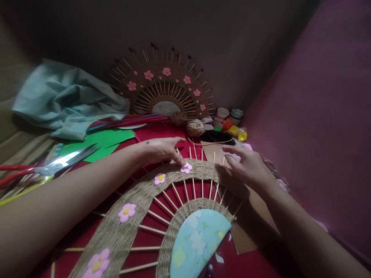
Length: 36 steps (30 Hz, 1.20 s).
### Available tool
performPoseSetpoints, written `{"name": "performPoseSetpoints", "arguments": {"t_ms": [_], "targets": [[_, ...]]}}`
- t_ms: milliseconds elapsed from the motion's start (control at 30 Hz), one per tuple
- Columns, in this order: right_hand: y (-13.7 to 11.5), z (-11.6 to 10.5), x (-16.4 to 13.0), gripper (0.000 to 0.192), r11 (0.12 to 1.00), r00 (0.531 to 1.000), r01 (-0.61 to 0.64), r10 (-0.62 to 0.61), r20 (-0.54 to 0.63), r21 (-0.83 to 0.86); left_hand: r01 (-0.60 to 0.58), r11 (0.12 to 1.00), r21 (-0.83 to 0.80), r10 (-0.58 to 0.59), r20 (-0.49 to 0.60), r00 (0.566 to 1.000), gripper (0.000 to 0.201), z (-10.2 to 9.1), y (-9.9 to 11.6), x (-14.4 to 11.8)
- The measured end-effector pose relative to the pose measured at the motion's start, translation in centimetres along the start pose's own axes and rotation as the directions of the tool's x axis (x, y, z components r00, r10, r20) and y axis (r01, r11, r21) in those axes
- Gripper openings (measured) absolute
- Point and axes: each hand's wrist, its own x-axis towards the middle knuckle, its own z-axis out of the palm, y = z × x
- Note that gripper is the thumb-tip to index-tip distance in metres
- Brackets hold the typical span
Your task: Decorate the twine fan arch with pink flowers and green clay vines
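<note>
No writing, label, brand, number or sign can be read — anywhere in view.
</note>
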Motion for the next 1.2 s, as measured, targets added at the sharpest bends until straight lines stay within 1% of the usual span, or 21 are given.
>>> {"name": "performPoseSetpoints", "arguments": {"t_ms": [100,200,333,400,500,600,667,733,800,867,933,1000,1100,1200], "targets": [[1.5,-0.5,0.5,0.032,0.996,0.996,-0.083,0.083,-0.01,-0.009,-0.006,1.0,0.006,0.006,0.009,1.0,0.113,0.3,-0.1,0.1],[3.1,-0.7,0.5,0.033,0.986,0.987,-0.161,0.161,0.01,-0.031,-0.012,1.0,0.008,0.012,0.008,1.0,0.115,0.5,-0.2,0.2],[4.2,-0.9,0.4,0.034,0.962,0.964,-0.261,0.264,0.038,-0.083,-0.006,1.0,0.015,0.006,0.006,1.0,0.114,0.6,-0.3,0.4],[4.6,-1.3,0.7,0.034,0.948,0.95,-0.301,0.307,0.054,-0.104,0.005,1.0,0.004,-0.005,-0.001,1.0,0.114,0.7,-0.2,0.3],[5.5,-2.4,1.9,0.035,0.924,0.928,-0.352,0.365,0.073,-0.15,0.025,0.999,-0.043,-0.025,0.005,1.0,0.106,0.5,0.0,0.2],[7.2,-3.3,3.7,0.035,0.89,0.905,-0.393,0.419,0.074,-0.232,0.029,0.997,-0.071,-0.027,0.034,0.999,0.094,0.1,0.2,0.0],[8.7,-3.4,4.9,0.035,0.863,0.885,-0.411,0.455,0.099,-0.293,0.018,0.998,-0.053,-0.015,0.051,0.999,0.095,-0.1,0.3,-0.1],[10.0,-2.8,5.8,0.034,0.837,0.86,-0.414,0.488,0.147,-0.357,0.009,1.0,-0.011,-0.008,0.058,0.998,0.1,-0.2,0.3,-0.1],[11.1,-1.9,6.4,0.033,0.818,0.837,-0.395,0.508,0.204,-0.417,0.015,1.0,0.022,-0.015,0.036,0.999,0.099,-0.3,0.3,0.0],[11.8,-0.8,6.8,0.031,0.795,0.812,-0.383,0.533,0.238,-0.471,0.017,1.0,0.005,-0.017,-0.023,1.0,0.093,-0.5,0.2,0.3],[12.2,0.1,7.2,0.03,0.777,0.796,-0.372,0.549,0.256,-0.508,0.016,0.999,-0.049,-0.021,-0.092,0.996,0.084,-0.6,-0.1,0.7],[12.5,0.7,7.7,0.032,0.771,0.793,-0.353,0.547,0.268,-0.529,0.01,0.996,-0.085,-0.023,-0.156,0.987,0.073,-0.7,-0.4,1.1],[13.0,1.2,8.4,0.032,0.782,0.798,-0.314,0.524,0.296,-0.538,0.014,0.998,-0.055,-0.026,-0.223,0.974,0.064,-0.8,-0.6,1.4],[13.5,1.5,8.8,0.032,0.797,0.805,-0.284,0.5,0.319,-0.532,0.016,0.999,-0.033,-0.023,-0.227,0.974,0.06,-0.8,-0.5,1.4]]}}
